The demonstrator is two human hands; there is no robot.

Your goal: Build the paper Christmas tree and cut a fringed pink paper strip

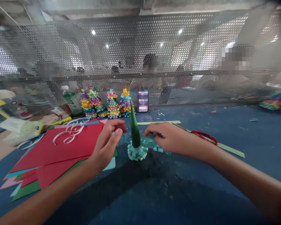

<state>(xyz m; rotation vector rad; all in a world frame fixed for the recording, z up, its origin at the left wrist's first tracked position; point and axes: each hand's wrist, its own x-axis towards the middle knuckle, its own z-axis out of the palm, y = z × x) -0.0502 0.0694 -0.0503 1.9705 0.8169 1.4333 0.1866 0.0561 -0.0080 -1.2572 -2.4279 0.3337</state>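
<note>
Green and slim, the cone [135, 132] stands upright on the worktop [178, 190] in the gap between the two hands, its tip rising above the fingers on either side. A pale teal frill [137, 153] rings its foot, lower and nearer than the fingertips; above that ring the cone is bare.

To its left, the left hand [104, 143] is lightly curled, thumb and fingers apart, holding nothing and not touching the cone. The right hand [170, 134] bends its fingers down over a fringed teal strip [150, 143] – whether they are clamped on it, I cannot tell, since the knuckles hide the contact. That strip lies just beside the frill, partly beneath the right fingers; whether the two are joined is unclear.

Judging by this, the step in hand is trimming the cone from the foot upward, with the lowest ring in place. A next move would call for the right fingers to get a sure pinch on the strip, and for the left fingers to steady the cone – it looks light and easy to tip.

Beyond the left fingers stand several frilled cones [112, 106] and a phone [143, 101]. Red paper [77, 147] is stacked left of the left fingers; the scissors [207, 137] lie right of the right ones, beyond the forearm.
</note>
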